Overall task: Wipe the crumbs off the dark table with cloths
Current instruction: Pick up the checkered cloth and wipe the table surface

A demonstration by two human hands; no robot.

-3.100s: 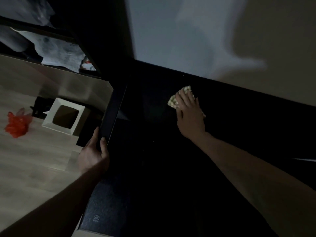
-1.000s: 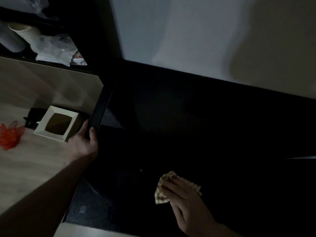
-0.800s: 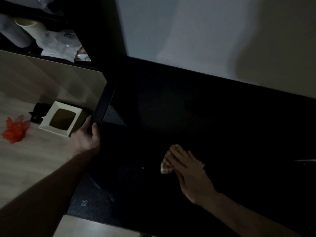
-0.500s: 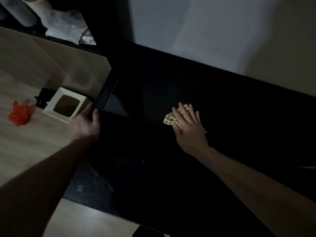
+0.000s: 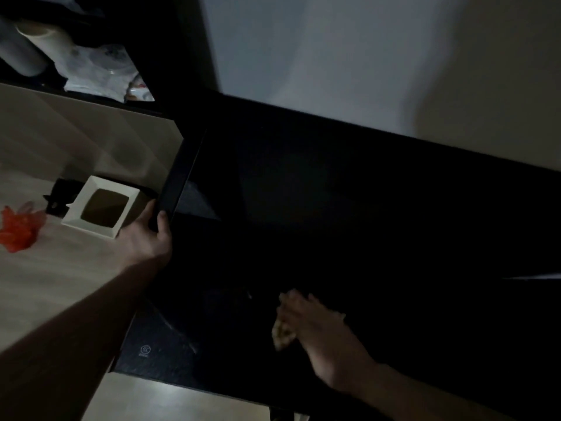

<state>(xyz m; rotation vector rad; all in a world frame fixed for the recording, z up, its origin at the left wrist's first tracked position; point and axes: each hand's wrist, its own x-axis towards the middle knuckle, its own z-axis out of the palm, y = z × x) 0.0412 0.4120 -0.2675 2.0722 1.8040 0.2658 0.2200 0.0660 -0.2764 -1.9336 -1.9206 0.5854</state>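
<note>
The dark table [image 5: 349,208] fills most of the head view, dim and nearly black. My right hand [image 5: 315,326] lies flat near its front edge, fingers straight, pressing a small checked cloth [image 5: 281,335] against the surface; only the cloth's left part shows from under the fingers, and the hand is blurred. My left hand [image 5: 145,235] grips the left edge of the table [image 5: 176,183], thumb on top and fingers curled under. A pale crumb [image 5: 249,296] lies left of the cloth.
On the pale floor at the left lie a white box with a dark window [image 5: 101,206], a black object [image 5: 62,196] behind it and a red crumpled bag [image 5: 18,229]. A shelf with rolls and white bags [image 5: 91,71] stands at the top left. A light wall [image 5: 364,56] backs the table.
My right hand has slid the cloth from the table's middle back toward the front edge. Over the earlier frames it ran back and forth. My left hand has kept its grip on the table edge.
</note>
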